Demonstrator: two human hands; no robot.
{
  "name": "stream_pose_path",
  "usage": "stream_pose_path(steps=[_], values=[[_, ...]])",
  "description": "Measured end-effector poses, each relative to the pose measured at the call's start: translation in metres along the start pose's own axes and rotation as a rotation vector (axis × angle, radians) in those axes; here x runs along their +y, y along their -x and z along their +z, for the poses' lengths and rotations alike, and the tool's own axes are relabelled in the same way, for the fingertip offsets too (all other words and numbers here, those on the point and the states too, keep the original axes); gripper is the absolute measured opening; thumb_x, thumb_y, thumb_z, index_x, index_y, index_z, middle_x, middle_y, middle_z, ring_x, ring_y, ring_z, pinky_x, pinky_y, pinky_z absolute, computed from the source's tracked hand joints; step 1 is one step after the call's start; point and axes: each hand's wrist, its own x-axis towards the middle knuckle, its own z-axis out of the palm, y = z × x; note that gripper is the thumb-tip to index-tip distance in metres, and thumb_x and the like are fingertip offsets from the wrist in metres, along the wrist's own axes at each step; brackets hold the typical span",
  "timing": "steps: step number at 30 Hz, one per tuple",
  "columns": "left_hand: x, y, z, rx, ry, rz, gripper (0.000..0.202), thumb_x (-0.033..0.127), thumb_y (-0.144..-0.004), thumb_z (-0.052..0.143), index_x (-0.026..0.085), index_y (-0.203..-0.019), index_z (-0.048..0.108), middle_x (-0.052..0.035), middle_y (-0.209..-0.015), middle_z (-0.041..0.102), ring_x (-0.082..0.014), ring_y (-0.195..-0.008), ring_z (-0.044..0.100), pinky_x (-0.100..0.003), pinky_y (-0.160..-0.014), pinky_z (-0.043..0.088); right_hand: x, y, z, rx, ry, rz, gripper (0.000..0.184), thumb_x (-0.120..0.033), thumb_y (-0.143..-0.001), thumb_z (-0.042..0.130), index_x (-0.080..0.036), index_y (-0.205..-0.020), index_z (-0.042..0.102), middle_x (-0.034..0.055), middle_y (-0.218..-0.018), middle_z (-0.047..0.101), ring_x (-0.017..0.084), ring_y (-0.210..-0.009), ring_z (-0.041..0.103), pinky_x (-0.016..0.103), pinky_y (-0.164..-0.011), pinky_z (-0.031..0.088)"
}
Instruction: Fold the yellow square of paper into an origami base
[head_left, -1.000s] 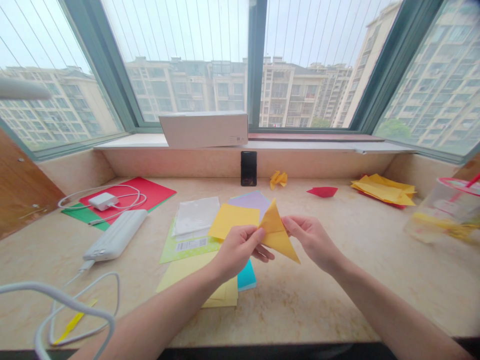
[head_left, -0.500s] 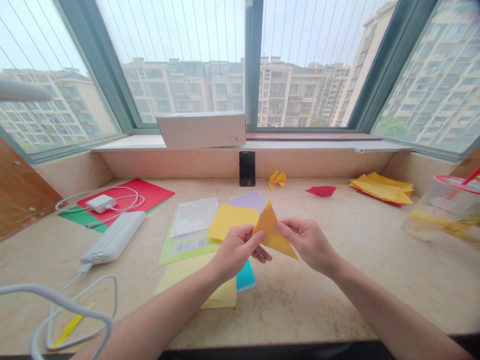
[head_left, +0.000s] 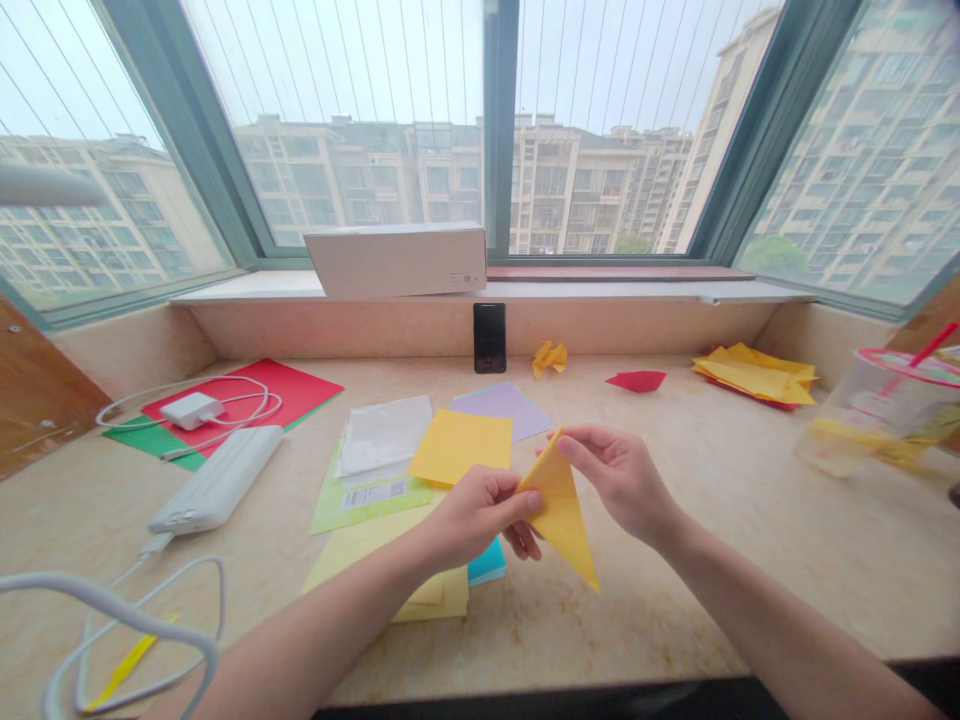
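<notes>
Here, the left hand and right hand both pinch a folded yellow paper (its long tip hanging free); a slack pinch could let the fold spring open.

A cardboard box is sitting on the window ledge above a smartphone, which is standing against the wall at the back of the stone counter. A power bank is lying left of a paper square, and a plastic cup is standing far right beside a paper pile
</notes>
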Motion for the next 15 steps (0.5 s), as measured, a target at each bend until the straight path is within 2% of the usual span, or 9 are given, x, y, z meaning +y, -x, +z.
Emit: stream_pose_path(steps=[6, 15], values=[[-0.0001, -0.0005, -0.0004, -0.008, -0.020, -0.032, 0.042, 0.053, -0.081, 0.069, 0.012, -0.076, 0.063, -0.0030, -0.062, 0.068, -0.0139, -0.054, 0.068, -0.021, -0.050, 0.053, 0.0030, 0.0032, 0.0002, 0.037, 0.065, -0.045, 0.025, -0.043, -0.090, 0.066, -0.020, -0.091, 0.076, 0.0058, -0.089, 0.078, 0.019, -0.082, 0.073, 0.030, -0.078, 0.056], [0.0000, 0.0014, -0.0022, -0.015, -0.082, -0.051, 0.038, 0.050, -0.084, 0.065, 0.013, -0.078, 0.062, -0.0030, -0.064, 0.068, -0.0138, -0.054, 0.068, -0.021, -0.050, 0.051, 0.0058, 0.0063, 0.0011, 0.061, 0.067, -0.070, 0.020, -0.040, -0.089, 0.068, -0.022, -0.094, 0.076, 0.0063, -0.094, 0.079, 0.022, -0.087, 0.074, 0.035, -0.084, 0.058]])
